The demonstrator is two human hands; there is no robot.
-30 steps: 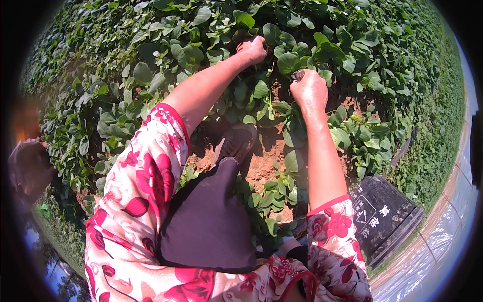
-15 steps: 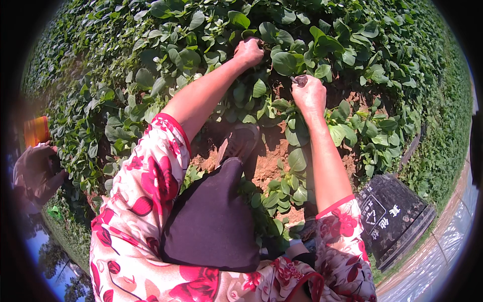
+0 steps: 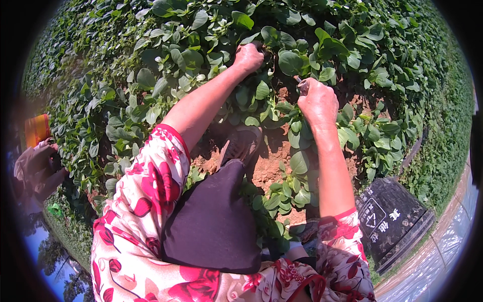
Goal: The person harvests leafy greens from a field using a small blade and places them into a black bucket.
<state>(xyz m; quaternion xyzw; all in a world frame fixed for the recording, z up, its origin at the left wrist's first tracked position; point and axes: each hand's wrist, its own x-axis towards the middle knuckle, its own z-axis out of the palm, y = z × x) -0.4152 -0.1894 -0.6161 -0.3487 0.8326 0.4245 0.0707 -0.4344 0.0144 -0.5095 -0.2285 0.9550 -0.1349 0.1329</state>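
Observation:
My left hand [image 3: 249, 58] is closed among the green leaves [image 3: 291, 63] of the low plants. Foliage and the hand itself hide its fingertips and whatever they grip. A little nearer and to the right, my right hand [image 3: 319, 100] is wrapped around a small tool [image 3: 303, 87] with a dark handle. Its thin tip points up and left toward the stems; too little shows to tell its exact kind. Reddish bare soil [image 3: 269, 168] lies between the plants below both hands.
A black plastic bin [image 3: 395, 221] lies tipped on its side at the right. Silvery sheeting [image 3: 448, 251] runs along the right edge. My shoe [image 3: 240, 146] stands on soil among the plants. At the far left are another person's gloved hand [image 3: 37, 171] and an orange-yellow object [image 3: 36, 131].
My right hand has shifted slightly right and nearer, turning with the tool. My left hand stays in nearly the same spot among the leaves.

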